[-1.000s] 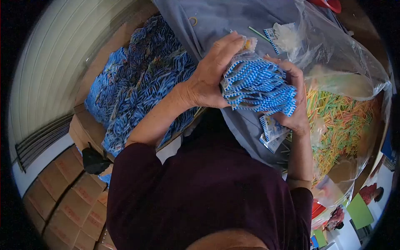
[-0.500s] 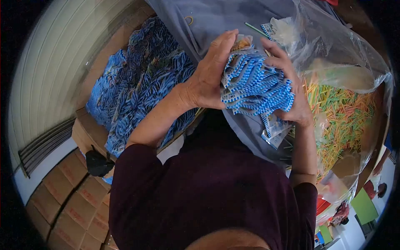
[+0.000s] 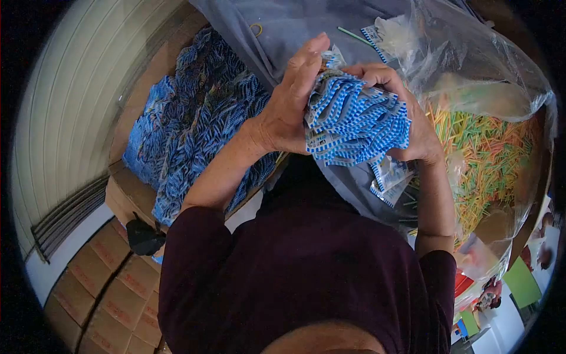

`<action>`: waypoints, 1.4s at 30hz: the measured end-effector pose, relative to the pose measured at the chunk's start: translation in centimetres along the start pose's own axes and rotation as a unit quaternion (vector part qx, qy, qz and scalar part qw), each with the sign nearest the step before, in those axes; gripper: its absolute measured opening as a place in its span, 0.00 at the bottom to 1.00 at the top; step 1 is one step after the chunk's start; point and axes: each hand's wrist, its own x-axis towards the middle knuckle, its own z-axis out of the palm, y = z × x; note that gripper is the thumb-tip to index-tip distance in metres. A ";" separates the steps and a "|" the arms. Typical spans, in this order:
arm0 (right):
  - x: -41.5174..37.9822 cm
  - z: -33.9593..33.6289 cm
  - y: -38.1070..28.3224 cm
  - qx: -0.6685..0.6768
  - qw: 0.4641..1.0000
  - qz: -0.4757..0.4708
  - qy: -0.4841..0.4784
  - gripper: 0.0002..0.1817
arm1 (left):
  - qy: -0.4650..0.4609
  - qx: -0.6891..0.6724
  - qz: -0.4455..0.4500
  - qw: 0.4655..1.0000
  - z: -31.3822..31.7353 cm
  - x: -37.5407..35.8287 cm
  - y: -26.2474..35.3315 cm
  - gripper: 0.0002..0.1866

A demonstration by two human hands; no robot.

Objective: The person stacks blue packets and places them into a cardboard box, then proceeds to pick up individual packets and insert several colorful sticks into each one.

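Between my two hands is a thick bundle of small blue-and-white edged packets point(image 3: 356, 121), fanned in wavy layers. My left hand point(image 3: 289, 109) presses on the bundle's left side, its thumb hidden underneath and its fingers pointing up. Wrapped round the right side is my right hand point(image 3: 407, 112), with fingers curled over the top. Loose packets point(image 3: 392, 177) lie on the grey cloth point(image 3: 306, 23) just below my right hand. Above it are a thin green stick point(image 3: 355, 36) and another packet point(image 3: 374, 41) by a crumpled whitish piece.
At the left, a cardboard box point(image 3: 127, 180) holds a large heap of similar packets point(image 3: 206, 118). On the right, a box lined with clear plastic point(image 3: 471, 59) holds many coloured sticks point(image 3: 489, 159). A yellow rubber band point(image 3: 256, 29) lies on the cloth. Stacked cartons point(image 3: 112, 283) stand lower left.
My hands and the bundle have shifted slightly left. The right fingers, raised apart before, now curl over the bundle's top edge. The whole view has moved a little.
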 end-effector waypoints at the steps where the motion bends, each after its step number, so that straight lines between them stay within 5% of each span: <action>1: -0.1 0.0 -0.1 0.017 1.000 0.010 0.006 0.41 | -0.001 0.000 0.000 1.000 0.0 0.0 0.0 0.70; 4: -0.2 -0.1 -0.1 0.037 0.999 0.019 0.018 0.41 | 0.028 0.025 0.014 0.999 0.2 0.1 -0.1 0.71; 6: -0.2 0.0 -0.1 0.039 0.999 0.017 0.026 0.44 | 0.068 -0.031 -0.064 0.995 0.6 -0.5 0.0 0.72; 10: -0.4 0.2 0.3 0.028 0.999 0.016 0.034 0.44 | 0.121 -0.051 -0.028 0.991 1.7 -2.5 -0.7 0.73; 13: -0.5 0.3 0.2 0.007 0.999 0.013 0.032 0.44 | 0.051 -0.061 -0.157 0.984 0.9 -2.5 -0.4 0.72; 15: -0.5 0.3 0.0 0.000 0.999 0.013 0.031 0.44 | 0.018 -0.005 -0.020 1.000 0.3 -1.5 -0.4 0.70; 18: -0.6 0.5 -0.2 -0.066 0.996 0.013 0.052 0.44 | 0.013 -0.015 -0.014 1.000 0.3 -1.3 -0.7 0.69; 26: 0.1 -0.6 0.8 0.097 0.994 0.032 -0.026 0.42 | 0.000 -0.057 0.003 0.998 0.6 -1.1 -1.3 0.68; 31: -0.2 -0.1 1.2 0.088 0.996 0.016 -0.009 0.47 | 0.015 -0.061 0.018 0.998 0.5 -1.1 -1.1 0.69; 37: -0.7 1.6 -0.5 0.105 0.990 0.061 0.068 0.49 | 0.041 -0.124 -0.090 0.987 0.3 -0.6 -1.1 0.71; 39: -0.7 1.5 -0.6 0.061 0.994 0.061 0.066 0.48 | 0.031 -0.052 0.058 0.996 0.0 -0.4 -0.9 0.69; 42: -0.7 1.2 -0.8 -0.045 0.997 0.019 0.061 0.49 | 0.032 -0.070 0.047 0.996 0.2 -0.3 -0.7 0.65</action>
